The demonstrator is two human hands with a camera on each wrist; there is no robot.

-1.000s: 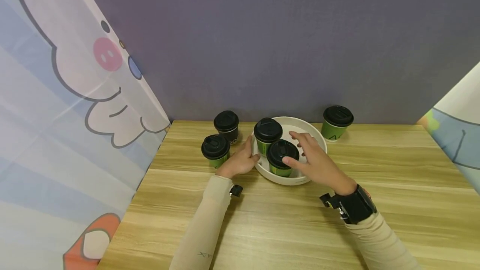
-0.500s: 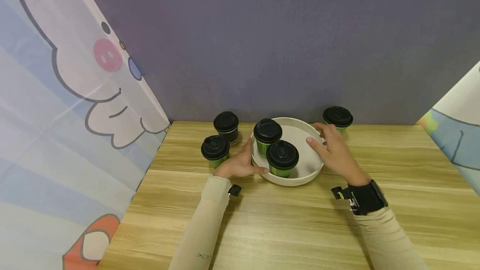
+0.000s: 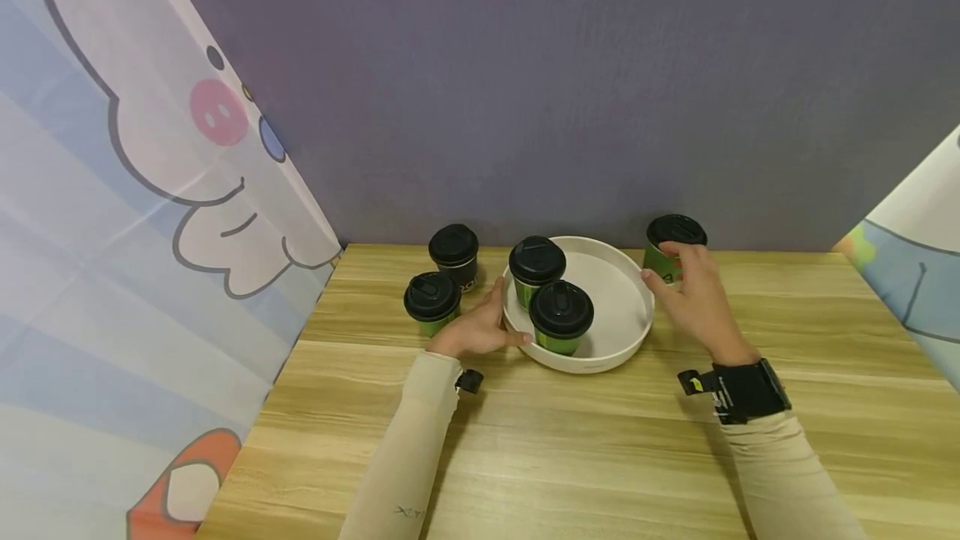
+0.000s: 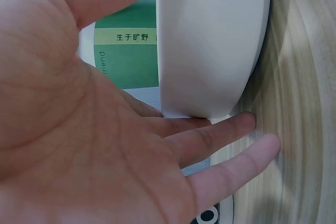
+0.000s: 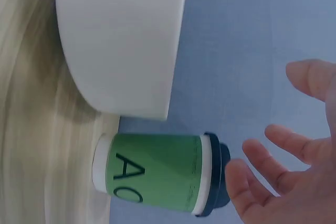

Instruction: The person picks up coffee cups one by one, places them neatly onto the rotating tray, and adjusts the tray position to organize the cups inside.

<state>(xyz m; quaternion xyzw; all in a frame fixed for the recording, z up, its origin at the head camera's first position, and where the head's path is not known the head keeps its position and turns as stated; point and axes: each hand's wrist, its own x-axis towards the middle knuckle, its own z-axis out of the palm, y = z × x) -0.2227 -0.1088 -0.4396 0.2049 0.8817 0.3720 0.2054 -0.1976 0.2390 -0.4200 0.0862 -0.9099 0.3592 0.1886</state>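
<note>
Reaching with spread, relaxed fingers (image 5: 262, 156), the right hand (image 3: 693, 294) is at the lid of a green cup (image 3: 672, 247) that stands near the far edge of the wooden table (image 3: 600, 440), just right of the white tray (image 3: 626, 307); the right wrist view shows the fingertips close to the black lid, and contact cannot be told for sure. Left hand (image 3: 480, 325) lies against the tray's left wall, palm to the rim, fingers (image 4: 231, 129) nearly straight along the table, thumb over the wall's top edge. Inside the tray, two green cups with black lids: one (image 3: 536, 269) at the far left, one (image 3: 561, 319) nearer the front edge, close together. Off the tray toward the table's far left corner stand a dark cup (image 3: 453, 255) and a third green cup (image 3: 432, 302), side by side, both upright and lidded. Behind the table, a plain purple wall (image 3: 562, 90); a cartoon-printed curtain (image 3: 112, 232) hangs at the left.
</note>
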